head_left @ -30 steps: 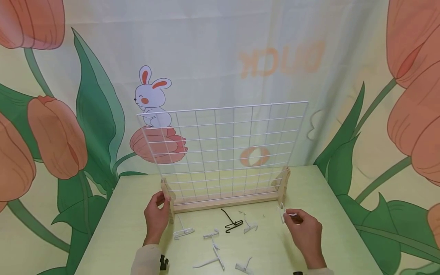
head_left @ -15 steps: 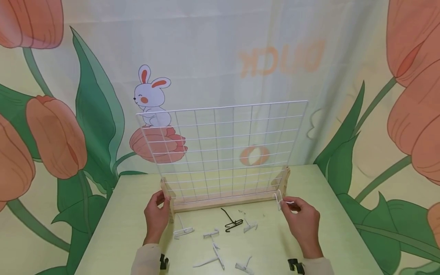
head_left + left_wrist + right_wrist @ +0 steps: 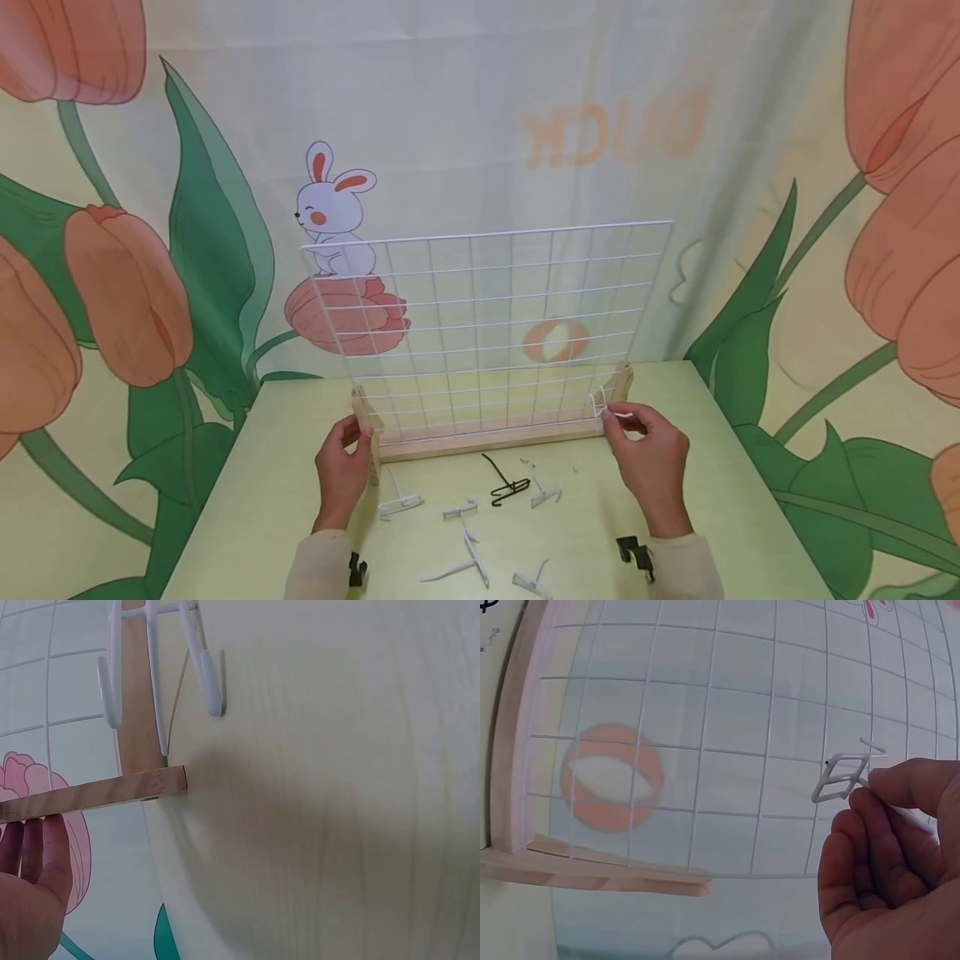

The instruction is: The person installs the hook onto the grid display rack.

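A white wire grid panel (image 3: 491, 308) stands upright in a wooden stand (image 3: 487, 442). My left hand (image 3: 342, 471) holds the stand's left upright, its fingers (image 3: 56, 851) lying along the wood in the left wrist view. At the lower right of the grid, my right hand (image 3: 651, 467) pinches a white wire hook (image 3: 842, 778) between thumb and index finger. The hook's square back end faces the grid wires and overlaps them in the right wrist view, while its prong runs back past the fingers.
Several white hooks lie on the table before the stand, among them one hook (image 3: 401, 504) near the left upright and another (image 3: 532, 581) toward the front. A black hook (image 3: 512, 492) lies between them. A printed curtain (image 3: 465, 108) hangs behind.
My right hand has moved left and up, bringing the white hook from beside the right upright to the lower right of the grid. The left hand stays in place.
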The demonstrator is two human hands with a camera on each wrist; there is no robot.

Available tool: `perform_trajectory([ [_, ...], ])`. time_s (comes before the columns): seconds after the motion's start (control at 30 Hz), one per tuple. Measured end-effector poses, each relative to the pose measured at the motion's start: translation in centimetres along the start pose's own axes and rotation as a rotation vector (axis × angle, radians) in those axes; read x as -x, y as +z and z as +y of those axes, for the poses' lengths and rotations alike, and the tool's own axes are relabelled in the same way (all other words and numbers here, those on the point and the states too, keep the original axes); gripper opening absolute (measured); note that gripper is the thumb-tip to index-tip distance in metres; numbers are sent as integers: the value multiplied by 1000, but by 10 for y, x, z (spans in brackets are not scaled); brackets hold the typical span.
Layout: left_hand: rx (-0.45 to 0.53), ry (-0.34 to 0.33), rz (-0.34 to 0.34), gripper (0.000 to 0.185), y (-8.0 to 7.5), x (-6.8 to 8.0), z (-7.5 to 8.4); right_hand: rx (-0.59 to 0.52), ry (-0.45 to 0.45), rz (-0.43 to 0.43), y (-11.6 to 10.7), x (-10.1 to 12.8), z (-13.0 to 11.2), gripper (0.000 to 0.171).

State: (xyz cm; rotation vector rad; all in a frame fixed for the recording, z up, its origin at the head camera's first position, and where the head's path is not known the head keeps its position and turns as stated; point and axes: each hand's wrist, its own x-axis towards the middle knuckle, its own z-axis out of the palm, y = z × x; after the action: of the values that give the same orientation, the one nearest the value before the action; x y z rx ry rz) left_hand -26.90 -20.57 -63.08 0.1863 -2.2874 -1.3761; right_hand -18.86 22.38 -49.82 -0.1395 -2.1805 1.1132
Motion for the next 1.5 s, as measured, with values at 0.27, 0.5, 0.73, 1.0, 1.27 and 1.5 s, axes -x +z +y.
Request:
perform_trajectory([
  [0.27,-10,-14,-5,33,0,0,2,-1,-100,29,6,-14,-10,15],
  [0.5,-5,-20,-16,32,0,-1,1,-15,-206,72,12,-28,-17,15],
  [0.73,8,-5,-23,33,-1,0,0,-25,-247,121,16,-42,-25,15],
  [1.0,16,11,-16,34,0,-1,-1,-37,-255,170,18,-55,-30,16],
  [1.27,14,13,-15,34,-2,-2,-2,-80,-255,223,27,-70,-34,15],
  [1.5,-9,8,-28,35,-2,-1,0,-71,-275,247,35,-76,-34,15],
])
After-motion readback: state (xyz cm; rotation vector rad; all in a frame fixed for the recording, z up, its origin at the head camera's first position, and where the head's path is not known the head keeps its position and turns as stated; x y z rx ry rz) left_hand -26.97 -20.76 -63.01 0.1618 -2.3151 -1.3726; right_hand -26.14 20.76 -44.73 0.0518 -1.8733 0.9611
